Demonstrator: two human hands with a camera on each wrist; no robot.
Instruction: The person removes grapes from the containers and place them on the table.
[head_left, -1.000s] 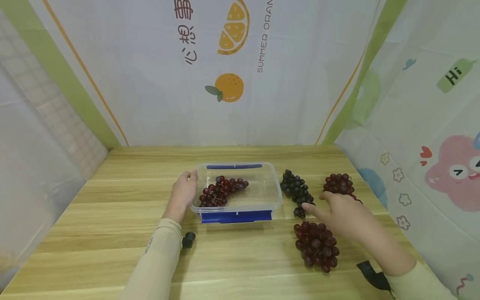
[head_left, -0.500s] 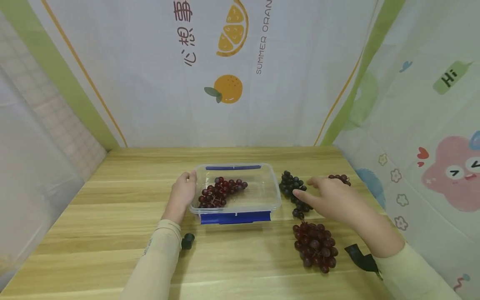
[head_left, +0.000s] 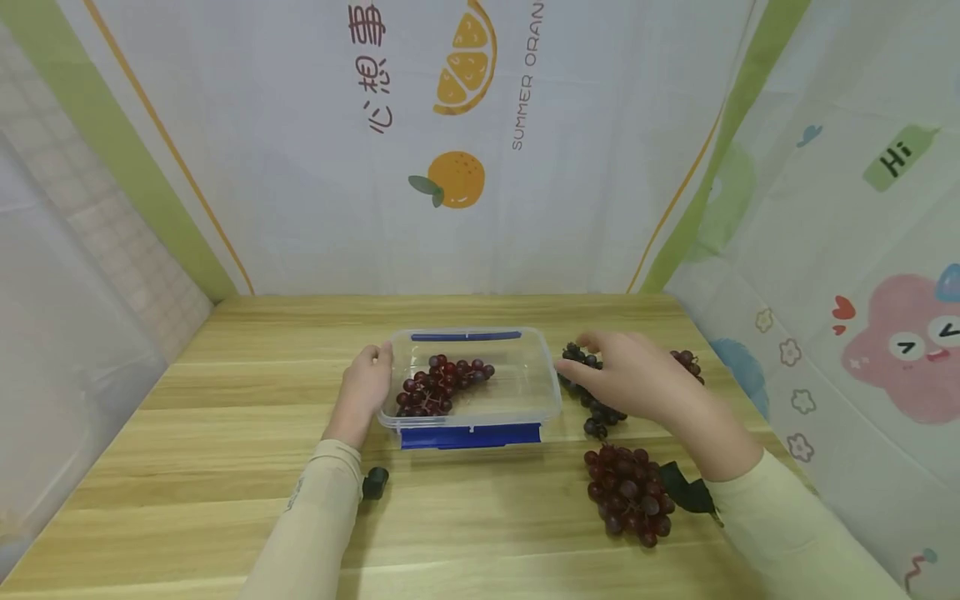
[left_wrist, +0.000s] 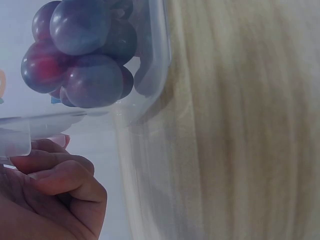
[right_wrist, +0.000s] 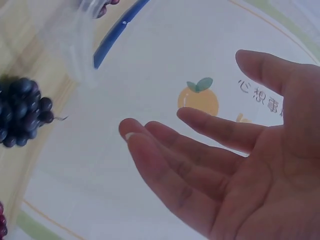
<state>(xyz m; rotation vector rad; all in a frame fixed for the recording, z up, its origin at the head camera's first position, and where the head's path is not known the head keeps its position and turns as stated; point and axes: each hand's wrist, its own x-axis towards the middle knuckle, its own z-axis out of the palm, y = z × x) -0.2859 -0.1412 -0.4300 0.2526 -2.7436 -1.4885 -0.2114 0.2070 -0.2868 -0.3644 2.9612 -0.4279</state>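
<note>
A clear plastic food container [head_left: 525, 392] with blue latches stands mid-table, a bunch of red grapes [head_left: 435, 387] in its left part. My left hand [head_left: 367, 379] grips the container's left side; in the left wrist view its curled fingers [left_wrist: 70, 175] lie at the rim. Palm down, my right hand [head_left: 637, 375] hovers over a bunch of black grapes [head_left: 600, 410], partly hiding it. The right wrist view shows the right hand [right_wrist: 225, 165] with thumb and fingers spread, holding nothing, and the black grapes [right_wrist: 22, 112] apart from it.
In front of the black grapes lies another bunch of red grapes [head_left: 628, 493]. A further red bunch [head_left: 687, 364] sits behind my right wrist, mostly hidden. Dark straps [head_left: 686, 492] show at both wrists. Printed cloth [head_left: 315, 208] walls in the wooden table [head_left: 225, 433].
My right hand has moved left from the far red bunch to above the black grapes. My left hand and the container have stayed put.
</note>
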